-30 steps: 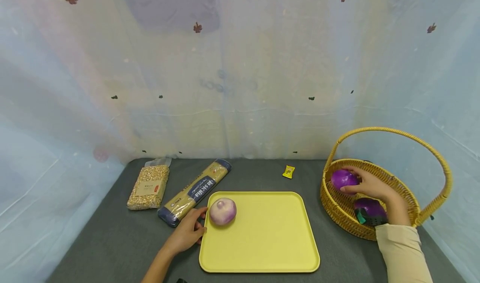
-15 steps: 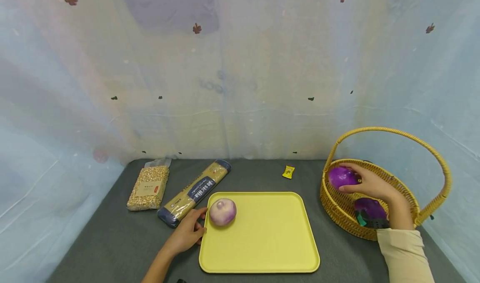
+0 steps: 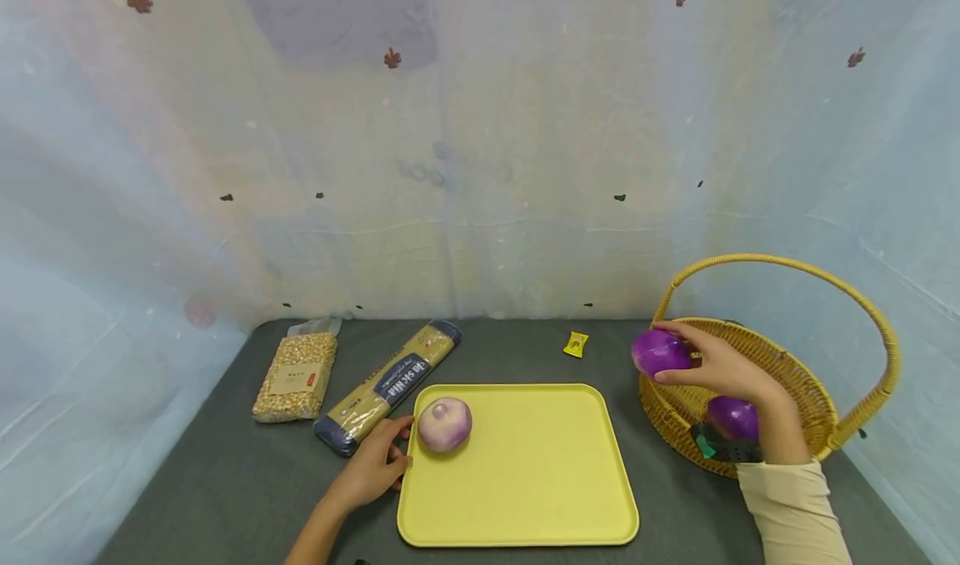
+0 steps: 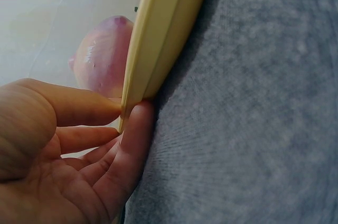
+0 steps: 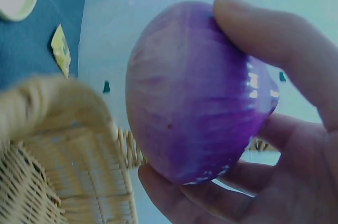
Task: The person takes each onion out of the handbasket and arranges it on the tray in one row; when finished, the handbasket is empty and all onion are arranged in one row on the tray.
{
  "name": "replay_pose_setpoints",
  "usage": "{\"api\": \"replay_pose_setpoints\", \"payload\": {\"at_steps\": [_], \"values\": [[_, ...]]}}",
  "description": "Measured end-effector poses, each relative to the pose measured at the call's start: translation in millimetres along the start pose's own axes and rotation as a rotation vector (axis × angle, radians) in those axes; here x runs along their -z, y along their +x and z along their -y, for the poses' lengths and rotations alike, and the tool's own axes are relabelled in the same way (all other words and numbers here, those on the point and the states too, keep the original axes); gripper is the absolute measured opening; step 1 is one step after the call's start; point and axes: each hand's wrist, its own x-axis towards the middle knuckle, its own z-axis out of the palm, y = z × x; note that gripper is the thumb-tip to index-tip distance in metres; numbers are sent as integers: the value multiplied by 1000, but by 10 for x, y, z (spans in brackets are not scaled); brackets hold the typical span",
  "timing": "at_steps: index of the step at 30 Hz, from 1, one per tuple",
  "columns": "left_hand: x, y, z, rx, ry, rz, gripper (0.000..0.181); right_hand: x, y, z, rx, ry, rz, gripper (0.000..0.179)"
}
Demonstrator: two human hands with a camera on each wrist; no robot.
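My right hand [image 3: 712,369] grips a shiny purple onion [image 3: 660,354] over the left rim of the wicker basket [image 3: 663,419]; in the right wrist view the thumb and fingers wrap around the onion [image 5: 190,97]. Another purple, rounded object [image 3: 733,417] sits inside the basket, partly covered by my forearm. With thumb and fingertips, my left hand [image 3: 372,462] pinches the left rim of the yellow tray [image 3: 525,534], plain in the left wrist view at the tray edge [image 4: 163,39]. A paler white-and-purple onion [image 3: 445,425] rests in the tray's far left corner.
Left of the tray lie a long spaghetti packet [image 3: 390,386], close to my left hand, and a clear bag of yellow kernels [image 3: 297,375]. A small yellow wrapped packet [image 3: 576,344] lies behind the tray. The basket's tall handle [image 3: 780,258] arches above my right forearm.
My right hand has lifted the purple onion up and moved it left, from inside the basket to over its rim. The left hand and tray stay where they were.
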Motion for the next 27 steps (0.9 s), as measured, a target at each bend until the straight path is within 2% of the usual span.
{"api": "replay_pose_setpoints", "payload": {"at_steps": [6,13,27], "values": [[0,0,10,-8,11,-3,55,-109,97,119,48,-4,10,75],[0,-17,-12,-24,17,-10,56,-240,208,258,72,86,54,74],[2,-23,-30,-21,21,-10,55,-496,365,424,151,149,140,75]]}}
